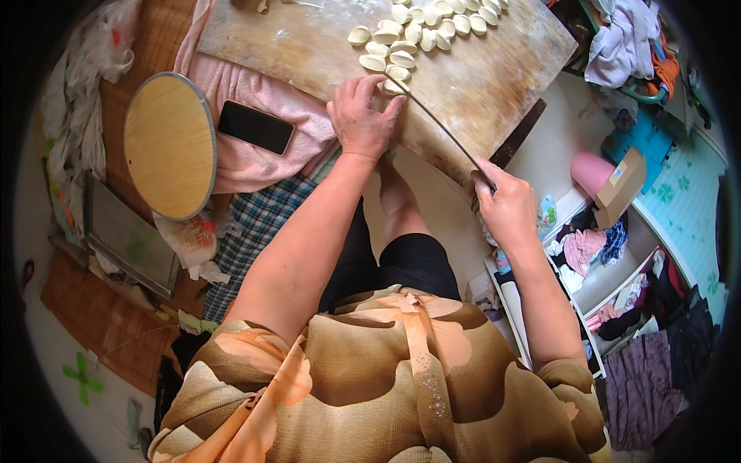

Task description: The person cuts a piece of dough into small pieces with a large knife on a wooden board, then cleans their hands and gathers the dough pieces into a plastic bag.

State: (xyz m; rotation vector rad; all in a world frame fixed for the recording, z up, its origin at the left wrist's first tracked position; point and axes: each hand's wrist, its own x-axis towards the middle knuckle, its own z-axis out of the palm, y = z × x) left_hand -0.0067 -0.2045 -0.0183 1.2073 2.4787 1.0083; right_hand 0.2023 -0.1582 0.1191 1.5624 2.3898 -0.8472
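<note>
The right hand (505,202) grips a long knife (441,128); the left hand (361,119) is half-curled beside a dough piece (394,88), its hold unclear; a slipping knife could nick those close fingers (370,85).

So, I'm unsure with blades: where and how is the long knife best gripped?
Probably grip the knife by its near end, from the lower right, where the right hand holds it: long and thin, it slants away up-left, its far end close to the left hand.
</note>
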